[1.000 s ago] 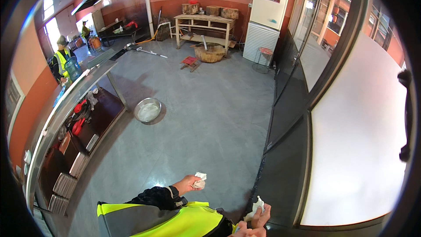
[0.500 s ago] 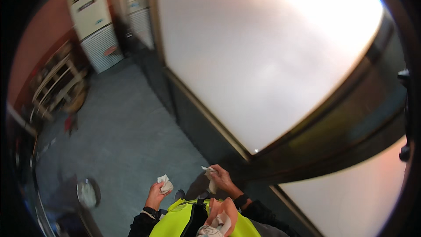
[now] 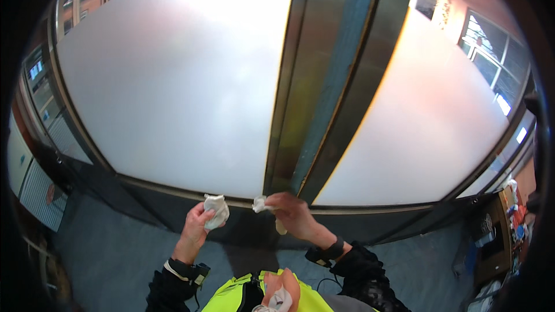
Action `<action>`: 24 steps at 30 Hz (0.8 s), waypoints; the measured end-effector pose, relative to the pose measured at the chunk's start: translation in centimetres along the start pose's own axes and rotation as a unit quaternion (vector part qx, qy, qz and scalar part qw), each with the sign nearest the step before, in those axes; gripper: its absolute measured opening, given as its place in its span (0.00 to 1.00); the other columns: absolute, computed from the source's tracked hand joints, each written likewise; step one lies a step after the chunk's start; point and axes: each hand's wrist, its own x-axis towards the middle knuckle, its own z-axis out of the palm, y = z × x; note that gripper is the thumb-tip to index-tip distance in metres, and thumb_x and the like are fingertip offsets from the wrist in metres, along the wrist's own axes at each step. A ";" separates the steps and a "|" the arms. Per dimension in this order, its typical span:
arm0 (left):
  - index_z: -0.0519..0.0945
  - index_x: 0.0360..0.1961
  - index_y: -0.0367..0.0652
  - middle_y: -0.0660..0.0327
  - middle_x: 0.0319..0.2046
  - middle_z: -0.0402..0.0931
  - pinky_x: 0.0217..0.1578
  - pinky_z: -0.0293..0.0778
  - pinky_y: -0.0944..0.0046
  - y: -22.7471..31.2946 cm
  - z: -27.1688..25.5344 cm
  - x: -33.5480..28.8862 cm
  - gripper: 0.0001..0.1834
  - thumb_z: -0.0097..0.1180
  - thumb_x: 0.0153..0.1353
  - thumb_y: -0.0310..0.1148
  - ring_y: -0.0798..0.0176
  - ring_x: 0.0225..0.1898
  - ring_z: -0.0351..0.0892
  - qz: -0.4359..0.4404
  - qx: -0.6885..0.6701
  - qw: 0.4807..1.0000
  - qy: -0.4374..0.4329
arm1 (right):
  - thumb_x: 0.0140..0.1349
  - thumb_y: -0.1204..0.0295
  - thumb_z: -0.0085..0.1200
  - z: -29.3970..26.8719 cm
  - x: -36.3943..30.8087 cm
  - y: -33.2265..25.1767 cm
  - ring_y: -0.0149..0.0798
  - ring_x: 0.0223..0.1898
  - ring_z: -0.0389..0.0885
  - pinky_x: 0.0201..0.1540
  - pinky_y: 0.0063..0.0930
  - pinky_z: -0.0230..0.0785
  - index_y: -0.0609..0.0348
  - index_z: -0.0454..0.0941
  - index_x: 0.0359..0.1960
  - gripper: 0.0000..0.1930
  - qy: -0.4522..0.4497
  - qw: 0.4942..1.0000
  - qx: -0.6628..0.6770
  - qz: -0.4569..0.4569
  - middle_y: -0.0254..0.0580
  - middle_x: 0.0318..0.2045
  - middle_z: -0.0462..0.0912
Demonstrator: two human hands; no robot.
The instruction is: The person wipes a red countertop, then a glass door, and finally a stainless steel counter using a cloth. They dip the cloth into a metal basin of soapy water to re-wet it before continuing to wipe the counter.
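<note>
My left hand [image 3: 192, 232] is closed on a crumpled white cloth [image 3: 217, 212], bunched up above the fingers. To its right, my right hand [image 3: 295, 218] pinches a second white cloth [image 3: 259, 204]; one end sticks out to the left, and a pale strip hangs under the palm. Both hands are raised in front of the lower edge of a large whitish panel [image 3: 173, 92]. Whether either cloth touches the frame cannot be made out.
A dark metal post [image 3: 329, 75] parts the large panel from a second whitish panel [image 3: 416, 133]. Grey floor [image 3: 110, 242] runs below. A wooden cabinet [image 3: 497, 248] with clutter on top stands at the right; a ribbed white unit [image 3: 43, 193] is at the far left.
My view has swung right, so the panels now stand straight ahead and the white floor unit has slid to the left rim. Both hands are higher, with the cloths still held.
</note>
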 end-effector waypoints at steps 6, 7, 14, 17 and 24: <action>0.78 0.53 0.35 0.60 0.42 0.81 0.47 0.78 0.64 11.0 14.0 3.3 0.17 0.59 0.68 0.35 0.68 0.44 0.80 0.179 0.135 0.962 -0.158 | 0.56 0.88 0.49 -11.6 3.8 -9.1 0.45 0.48 0.83 0.39 0.31 0.79 0.61 0.84 0.47 0.19 0.153 0.974 -0.134 -0.103 0.51 0.50 0.82; 0.78 0.53 0.35 0.61 0.42 0.81 0.48 0.76 0.65 13.0 15.6 3.3 0.16 0.58 0.69 0.34 0.69 0.44 0.79 0.222 0.187 0.941 -0.175 | 0.55 0.89 0.50 -13.2 4.7 -10.2 0.45 0.48 0.83 0.37 0.29 0.80 0.60 0.84 0.47 0.20 0.167 0.957 -0.184 -0.147 0.51 0.50 0.82; 0.79 0.56 0.43 0.60 0.45 0.78 0.47 0.78 0.63 25.0 25.8 4.4 0.16 0.53 0.69 0.29 0.63 0.47 0.80 0.611 0.426 0.661 -0.086 | 0.55 0.90 0.48 -23.9 13.5 -16.1 0.43 0.54 0.81 0.54 0.36 0.79 0.55 0.83 0.50 0.24 0.264 0.799 -0.410 -0.352 0.43 0.51 0.80; 0.80 0.54 0.43 0.57 0.44 0.79 0.46 0.78 0.61 30.3 31.0 5.8 0.15 0.50 0.68 0.28 0.60 0.47 0.81 0.693 0.366 0.619 -0.044 | 0.64 0.84 0.48 -28.9 17.8 -18.3 0.39 0.54 0.80 0.51 0.31 0.78 0.51 0.80 0.56 0.21 0.333 0.782 -0.369 -0.377 0.42 0.52 0.80; 0.79 0.51 0.37 0.51 0.36 0.82 0.41 0.80 0.58 39.7 39.0 7.0 0.14 0.47 0.70 0.28 0.57 0.39 0.85 0.826 0.386 0.402 0.083 | 0.63 0.80 0.57 -36.0 28.0 -27.4 0.40 0.42 0.84 0.44 0.27 0.76 0.58 0.83 0.45 0.10 0.441 0.560 -0.440 -0.547 0.44 0.41 0.84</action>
